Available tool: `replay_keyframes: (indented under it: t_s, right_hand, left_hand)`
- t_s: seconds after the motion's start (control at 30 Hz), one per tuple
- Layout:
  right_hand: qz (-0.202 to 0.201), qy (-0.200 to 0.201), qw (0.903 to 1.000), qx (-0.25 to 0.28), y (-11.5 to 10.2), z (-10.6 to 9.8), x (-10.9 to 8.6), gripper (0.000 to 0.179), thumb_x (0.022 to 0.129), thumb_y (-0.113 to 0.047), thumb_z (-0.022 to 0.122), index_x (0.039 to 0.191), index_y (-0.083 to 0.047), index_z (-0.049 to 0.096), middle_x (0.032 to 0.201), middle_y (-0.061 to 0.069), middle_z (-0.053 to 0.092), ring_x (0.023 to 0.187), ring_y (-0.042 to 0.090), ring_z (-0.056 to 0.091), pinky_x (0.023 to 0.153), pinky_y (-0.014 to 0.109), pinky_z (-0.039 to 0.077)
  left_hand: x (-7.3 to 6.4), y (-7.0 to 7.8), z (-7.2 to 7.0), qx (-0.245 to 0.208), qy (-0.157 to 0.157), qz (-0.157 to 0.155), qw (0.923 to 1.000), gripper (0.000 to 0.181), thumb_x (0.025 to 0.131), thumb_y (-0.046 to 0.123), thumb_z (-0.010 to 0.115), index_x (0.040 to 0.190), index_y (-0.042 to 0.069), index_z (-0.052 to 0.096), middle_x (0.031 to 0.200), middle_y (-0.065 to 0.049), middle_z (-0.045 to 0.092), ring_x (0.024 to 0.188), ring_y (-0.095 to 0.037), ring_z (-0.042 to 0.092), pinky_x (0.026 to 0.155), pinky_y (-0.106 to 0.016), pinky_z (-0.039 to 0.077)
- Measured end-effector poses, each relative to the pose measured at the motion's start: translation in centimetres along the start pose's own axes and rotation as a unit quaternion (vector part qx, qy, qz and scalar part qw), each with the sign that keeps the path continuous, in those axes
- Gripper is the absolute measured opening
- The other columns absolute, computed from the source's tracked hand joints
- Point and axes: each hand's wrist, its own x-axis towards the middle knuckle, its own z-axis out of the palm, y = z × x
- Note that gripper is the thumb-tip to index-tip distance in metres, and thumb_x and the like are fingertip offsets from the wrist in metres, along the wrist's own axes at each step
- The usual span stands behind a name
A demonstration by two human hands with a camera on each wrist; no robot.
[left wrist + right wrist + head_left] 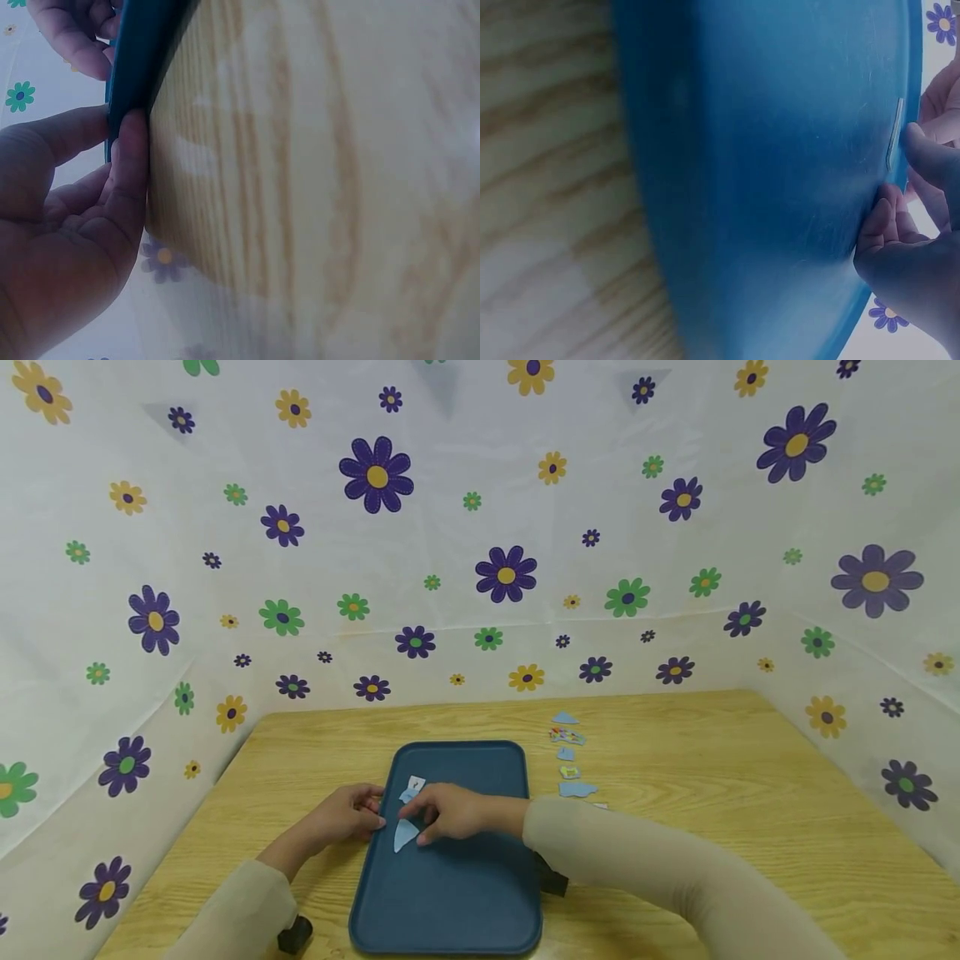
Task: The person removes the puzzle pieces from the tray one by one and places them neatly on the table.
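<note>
A dark blue tray (450, 893) lies on the wooden table. My left hand (348, 814) holds its left rim; in the left wrist view, the thumb and fingers (129, 161) sit on either side of the tray's edge (139, 71). Over the tray's left part is my right hand (450, 812), thumb and index finger apart at a pale blue paper piece (405, 834). That piece shows nearly edge-on beside the thumb (922, 146) in the right wrist view. Just beyond lie a small blue piece (408, 795) and a white piece with a dark mark (417, 782).
Right of the tray, several paper pieces form a column, including a blue triangle (566, 718), a colourful strip (567, 737), a yellow-marked piece (570, 772) and a wider blue piece (577, 789). Flower-patterned sheeting (450, 543) encloses the table (675, 777).
</note>
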Motion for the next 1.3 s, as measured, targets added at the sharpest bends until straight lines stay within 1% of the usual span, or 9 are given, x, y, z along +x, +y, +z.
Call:
replay_keyframes:
  t_s: [0.17, 0.3, 0.4, 0.5, 0.6, 0.73, 0.87, 1.13, 1.3]
  right_hand:
    - [0.003, -0.012, 0.9997, -0.020, -0.50, -0.14, 0.05, 0.047, 0.084, -0.006, 0.075, 0.129, -0.011, 0.063, 0.113, -0.001, 0.056, 0.084, 0.005, 0.054, 0.071, 0.021, 0.046]
    - [-0.002, -0.018, 0.9983, -0.056, -0.60, -0.14, 0.31, 0.049, 0.084, -0.006, 0.075, 0.131, -0.012, 0.062, 0.111, 0.002, 0.054, 0.078, 0.005, 0.051, 0.068, 0.020, 0.044]
    - [-0.003, -0.018, 0.9969, -0.077, -0.64, -0.08, 0.50, 0.050, 0.084, -0.007, 0.075, 0.132, -0.013, 0.062, 0.114, 0.002, 0.054, 0.076, 0.006, 0.050, 0.067, 0.019, 0.043]
    - [-0.003, -0.017, 0.9957, -0.091, -0.67, -0.02, 0.59, 0.048, 0.084, -0.007, 0.075, 0.130, -0.015, 0.064, 0.115, 0.001, 0.054, 0.076, 0.005, 0.049, 0.068, 0.019, 0.043]
    - [-0.010, -0.015, 0.9947, -0.102, -0.72, 0.04, 0.55, 0.044, 0.084, -0.007, 0.076, 0.126, -0.014, 0.066, 0.110, 0.000, 0.054, 0.074, 0.005, 0.049, 0.068, 0.018, 0.043]
    - [-0.020, -0.007, 0.9939, -0.108, -0.70, 0.10, 0.41, 0.038, 0.083, -0.007, 0.076, 0.120, -0.012, 0.069, 0.102, -0.001, 0.053, 0.072, 0.004, 0.049, 0.067, 0.018, 0.043]
    - [-0.023, 0.000, 0.9937, -0.110, -0.60, 0.15, 0.40, 0.036, 0.083, -0.008, 0.076, 0.118, -0.012, 0.070, 0.099, -0.002, 0.054, 0.073, 0.004, 0.049, 0.067, 0.018, 0.043]
    - [-0.010, 0.005, 0.9942, -0.107, -0.52, 0.18, 0.49, 0.032, 0.083, -0.010, 0.077, 0.114, -0.009, 0.070, 0.092, -0.002, 0.052, 0.073, 0.005, 0.049, 0.067, 0.018, 0.043]
    - [0.005, 0.017, 0.9944, -0.104, -0.34, 0.13, 0.47, 0.030, 0.082, -0.013, 0.078, 0.110, -0.009, 0.069, 0.092, -0.003, 0.051, 0.073, 0.004, 0.049, 0.067, 0.018, 0.043]
  left_hand:
    - [0.08, -0.03, 0.06, -0.004, 0.001, -0.002, 1.0000, 0.053, 0.086, 0.000, 0.066, 0.134, -0.011, 0.046, 0.093, -0.011, 0.054, 0.077, -0.021, 0.056, 0.068, -0.035, 0.053]
    - [0.10, -0.04, 0.08, -0.005, 0.000, -0.002, 1.0000, 0.053, 0.086, 0.000, 0.066, 0.134, -0.011, 0.046, 0.093, -0.012, 0.054, 0.077, -0.020, 0.056, 0.067, -0.035, 0.053]
    - [0.08, -0.04, 0.04, -0.006, -0.002, 0.001, 1.0000, 0.053, 0.086, 0.000, 0.066, 0.134, -0.011, 0.046, 0.093, -0.012, 0.054, 0.077, -0.021, 0.056, 0.068, -0.035, 0.053]
    - [0.10, -0.14, 0.00, -0.004, -0.003, 0.004, 1.0000, 0.053, 0.086, 0.000, 0.066, 0.134, -0.011, 0.046, 0.093, -0.012, 0.054, 0.078, -0.021, 0.056, 0.068, -0.035, 0.053]
    - [0.12, -0.24, -0.01, -0.004, -0.004, 0.005, 1.0000, 0.053, 0.086, 0.001, 0.067, 0.134, -0.011, 0.046, 0.093, -0.011, 0.054, 0.078, -0.021, 0.055, 0.068, -0.035, 0.053]
    - [0.15, -0.32, 0.02, -0.007, -0.006, 0.010, 0.9999, 0.053, 0.086, 0.000, 0.066, 0.134, -0.012, 0.046, 0.093, -0.012, 0.054, 0.079, -0.021, 0.055, 0.068, -0.035, 0.053]
    - [0.13, -0.29, 0.06, -0.007, -0.005, 0.012, 0.9999, 0.052, 0.086, -0.001, 0.066, 0.133, -0.012, 0.046, 0.092, -0.012, 0.053, 0.078, -0.021, 0.054, 0.068, -0.034, 0.053]
    - [0.06, -0.34, 0.08, -0.006, -0.002, 0.009, 0.9999, 0.051, 0.087, 0.000, 0.066, 0.133, -0.011, 0.047, 0.092, -0.011, 0.054, 0.078, -0.021, 0.055, 0.068, -0.035, 0.053]
    - [0.03, -0.31, 0.08, -0.005, -0.001, 0.006, 1.0000, 0.052, 0.087, 0.000, 0.067, 0.133, -0.011, 0.047, 0.093, -0.011, 0.054, 0.079, -0.021, 0.055, 0.069, -0.035, 0.053]
